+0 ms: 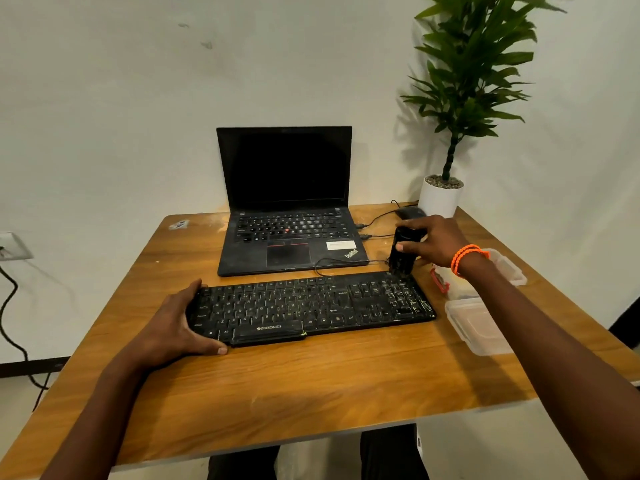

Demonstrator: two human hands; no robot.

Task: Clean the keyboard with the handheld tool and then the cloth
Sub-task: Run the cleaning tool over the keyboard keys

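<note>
Black and dust-flecked, the keyboard (311,306) lies on the wooden tabletop (311,393), its long axis running from left hand (173,327) to right hand (433,242). Left fingers curl around its near-left end. Right fingers grip an upright dark handheld tool (403,251) at the far-right corner; its tip is hard to make out.

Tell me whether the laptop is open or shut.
Open. The laptop has its lid raised upright, dark screen facing the person, keys and trackpad exposed.
</note>
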